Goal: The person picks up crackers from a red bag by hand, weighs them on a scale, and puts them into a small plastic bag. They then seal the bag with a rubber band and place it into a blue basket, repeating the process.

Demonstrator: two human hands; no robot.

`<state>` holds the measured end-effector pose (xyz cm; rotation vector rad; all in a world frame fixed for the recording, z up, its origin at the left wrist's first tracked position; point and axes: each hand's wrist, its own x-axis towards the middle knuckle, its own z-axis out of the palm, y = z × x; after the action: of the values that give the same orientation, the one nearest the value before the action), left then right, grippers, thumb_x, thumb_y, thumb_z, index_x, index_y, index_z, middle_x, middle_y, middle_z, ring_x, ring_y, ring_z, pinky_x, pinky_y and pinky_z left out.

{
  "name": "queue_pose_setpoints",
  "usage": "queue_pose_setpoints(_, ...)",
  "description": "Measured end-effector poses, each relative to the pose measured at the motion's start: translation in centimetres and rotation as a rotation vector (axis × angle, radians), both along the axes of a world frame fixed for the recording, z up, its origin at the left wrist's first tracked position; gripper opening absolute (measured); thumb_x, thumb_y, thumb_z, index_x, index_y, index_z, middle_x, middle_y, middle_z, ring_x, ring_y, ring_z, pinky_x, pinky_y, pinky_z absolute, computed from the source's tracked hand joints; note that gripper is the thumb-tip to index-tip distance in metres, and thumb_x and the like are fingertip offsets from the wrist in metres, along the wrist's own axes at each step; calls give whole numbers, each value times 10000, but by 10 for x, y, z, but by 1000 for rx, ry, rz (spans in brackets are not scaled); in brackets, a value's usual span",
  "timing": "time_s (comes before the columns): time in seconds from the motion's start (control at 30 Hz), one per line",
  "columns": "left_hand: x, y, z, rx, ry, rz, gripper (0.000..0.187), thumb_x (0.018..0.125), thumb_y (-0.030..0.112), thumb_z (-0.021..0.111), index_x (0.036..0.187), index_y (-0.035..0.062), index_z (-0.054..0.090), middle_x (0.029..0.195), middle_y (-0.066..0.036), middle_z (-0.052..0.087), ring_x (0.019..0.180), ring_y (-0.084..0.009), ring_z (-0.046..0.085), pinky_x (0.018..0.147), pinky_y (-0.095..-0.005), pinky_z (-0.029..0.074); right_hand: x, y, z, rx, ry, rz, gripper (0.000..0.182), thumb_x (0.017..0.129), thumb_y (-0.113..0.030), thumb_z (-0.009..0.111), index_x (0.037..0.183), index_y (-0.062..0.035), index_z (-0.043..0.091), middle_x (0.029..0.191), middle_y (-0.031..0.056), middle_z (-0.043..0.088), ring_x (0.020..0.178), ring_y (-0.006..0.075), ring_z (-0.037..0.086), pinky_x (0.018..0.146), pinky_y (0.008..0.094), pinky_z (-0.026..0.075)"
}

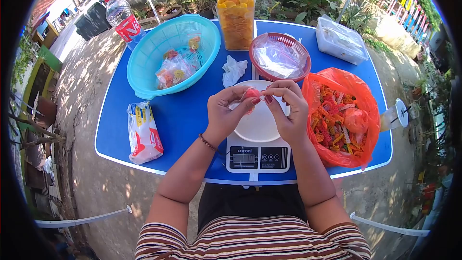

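My left hand (pixel 225 110) is closed on a small transparent plastic bag (pixel 251 94) with something pink-red inside. With thumb and forefinger, my right hand (pixel 289 110) pinches the bag's end. Both hands hover over a white plate (pixel 260 127) on a digital kitchen scale (pixel 258 159); its display is lit, but the reading is too small to make out. Just right of my right hand, an orange-red plastic bag (pixel 371 132) lies open, full of colourful lattice-shaped snack pieces (pixel 332 120). Behind the plate, a red-brown basket (pixel 259 70) holds flat transparent plastic bags (pixel 281 58).
A teal basin (pixel 207 43) holds several filled little bags (pixel 175 70). Around it stand a water bottle (pixel 124 21) and a tall tub of orange chips (pixel 236 26). A plastic pack (pixel 144 135), crumpled plastic (pixel 235 71), a lidded box (pixel 341 41) and a cup (pixel 394 115) share the blue table (pixel 187 135).
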<state>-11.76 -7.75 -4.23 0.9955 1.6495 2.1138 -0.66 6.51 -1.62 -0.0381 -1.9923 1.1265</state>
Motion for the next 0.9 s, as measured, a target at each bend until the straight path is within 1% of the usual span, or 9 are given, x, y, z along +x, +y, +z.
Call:
queue_pose_setpoints(0.17,-5,-2,-2,33,11,-28,269,939,98,764,1167,-35,711,978,-76,754,842,-88,690,725,-235,567,0,0,-4,35,-52,57,182,860,-129,761,1034,-78,771,1184,110,605,1011,229,535,869,355,434)
queue_pose_setpoints(0.23,-7,-4,-1,29,7,-56,276,952,84,744,1183,-56,689,1056,-106,745,918,-113,697,821,-259,574,1,2,-2,81,-86,51,211,842,-138,777,1046,-84,770,1233,117,578,1032,230,529,864,347,432)
queue_pose_setpoints(0.27,-7,-5,-1,27,5,-70,279,959,76,733,1191,-67,678,1095,-121,740,956,-125,700,868,-272,577,1,1,-2,60,-69,56,220,836,-138,781,1050,-89,769,1243,122,570,1036,231,526,870,350,430)
queue_pose_setpoints(0.47,-12,-7,-4,-44,11,-121,271,1008,112,674,1206,-73,670,1118,-137,736,949,-148,715,868,-282,579,-1,0,-4,59,-59,92,295,788,-126,802,1078,-112,751,1290,149,542,1107,273,529,922,380,438)
queue_pose_setpoints(0.57,-5,-3,5,114,-71,-200,306,1058,187,602,1209,-69,675,1056,-116,748,924,-147,723,830,-274,577,-3,-2,-3,93,-67,68,308,771,-109,805,1071,-117,737,1280,157,551,1149,307,533,952,397,440)
queue_pose_setpoints(0.63,-8,-6,5,40,-29,-194,342,1078,230,563,1198,-65,687,1017,-109,755,885,-131,717,792,-259,568,-5,-3,-4,105,-64,53,305,768,-90,799,1063,-119,729,1273,164,557,1169,326,533,967,406,439)
queue_pose_setpoints(0.73,-11,-8,-1,-31,5,-186,369,1093,257,532,1173,-58,706,980,-110,763,835,-111,704,747,-239,553,-7,-2,-8,107,-59,74,271,808,-48,789,1068,-83,720,1287,143,569,1229,282,524,1001,394,422)
queue_pose_setpoints(0.87,-7,-7,1,-58,-17,-196,373,1097,256,526,1129,-59,722,1023,-117,765,801,-88,682,736,-227,545,-7,0,-12,181,-90,53,256,767,-55,781,1012,-114,741,1323,136,568,1072,283,530,894,400,439)
queue_pose_setpoints(0.9,-6,-6,1,-52,-28,-189,361,1095,255,531,1140,-43,729,967,-92,759,757,-69,656,691,-214,526,-6,0,-11,198,-109,57,249,764,-56,783,1003,-115,745,1328,130,570,1053,276,527,882,396,437)
